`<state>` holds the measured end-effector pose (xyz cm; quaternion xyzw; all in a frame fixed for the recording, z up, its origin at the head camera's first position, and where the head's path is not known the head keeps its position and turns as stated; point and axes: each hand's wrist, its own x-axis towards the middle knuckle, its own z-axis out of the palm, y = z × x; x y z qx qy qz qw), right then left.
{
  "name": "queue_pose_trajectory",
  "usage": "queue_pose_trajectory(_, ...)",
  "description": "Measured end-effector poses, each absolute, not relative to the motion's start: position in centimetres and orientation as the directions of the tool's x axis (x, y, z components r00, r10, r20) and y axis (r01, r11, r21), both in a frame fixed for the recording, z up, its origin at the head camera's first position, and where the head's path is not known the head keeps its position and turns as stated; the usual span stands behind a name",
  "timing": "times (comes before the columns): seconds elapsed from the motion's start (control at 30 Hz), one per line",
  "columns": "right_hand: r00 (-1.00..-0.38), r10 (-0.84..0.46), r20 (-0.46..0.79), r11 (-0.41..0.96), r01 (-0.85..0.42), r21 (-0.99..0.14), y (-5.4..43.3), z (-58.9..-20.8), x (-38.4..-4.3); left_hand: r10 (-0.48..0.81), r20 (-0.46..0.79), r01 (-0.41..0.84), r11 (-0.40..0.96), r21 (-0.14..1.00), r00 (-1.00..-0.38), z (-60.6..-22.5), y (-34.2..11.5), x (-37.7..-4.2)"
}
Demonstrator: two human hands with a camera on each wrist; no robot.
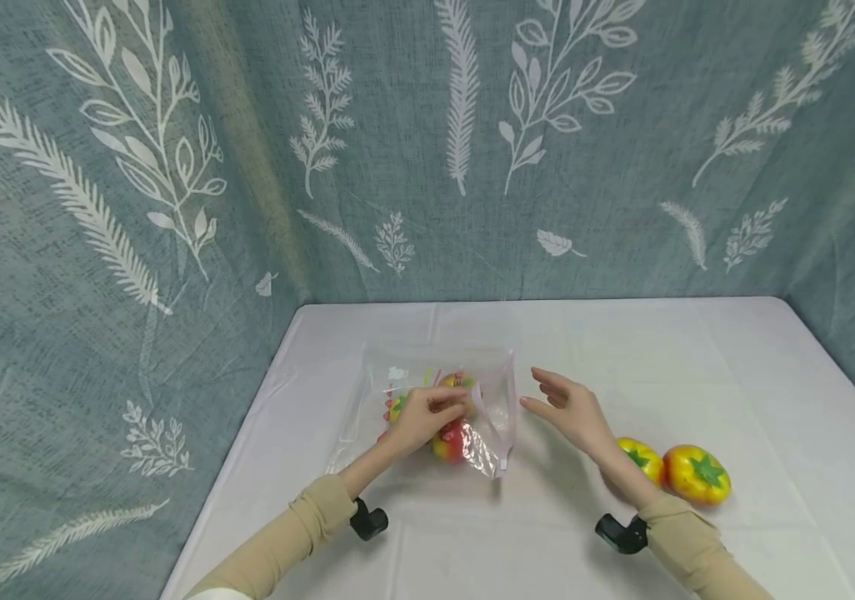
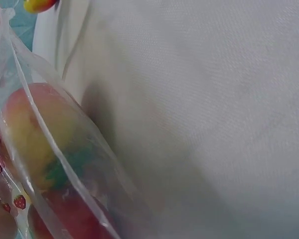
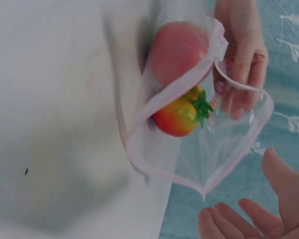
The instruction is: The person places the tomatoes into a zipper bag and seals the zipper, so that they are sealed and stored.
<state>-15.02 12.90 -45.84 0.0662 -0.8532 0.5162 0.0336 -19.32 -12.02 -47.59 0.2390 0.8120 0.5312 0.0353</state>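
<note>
Clear bag [image 1: 427, 358] lying left of the right hand [image 1: 568, 408], its open mouth [image 1: 513, 400] facing that hand's fingers.
Those fingers are parted, holding nothing, just beside it; the left hand [image 1: 427, 414] is at the bag, whether pinching I can't tell. Two loose fruits [image 1: 697, 475] lie near and right, closer to the right hand.

Blue-green fabric [image 1: 412, 217] printed with white leaves [image 1: 553, 242] hangs behind and beside a white-covered table [image 1: 772, 400].

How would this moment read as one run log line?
left hand: holds clear zip bag near mouth | right hand: empty, beside bag | in bag: tomato-like fruits | on table: two yellow-red fruits
</note>
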Motion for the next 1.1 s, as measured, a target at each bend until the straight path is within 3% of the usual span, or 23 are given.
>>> queue_pose_trajectory(1.1,-0.987,-0.137,0.078,0.526,-0.14,-0.839,20.6,-43.3,-12.8,0.406,0.187,0.327,0.31,0.893,-0.894,-47.8,-12.0,-19.3)
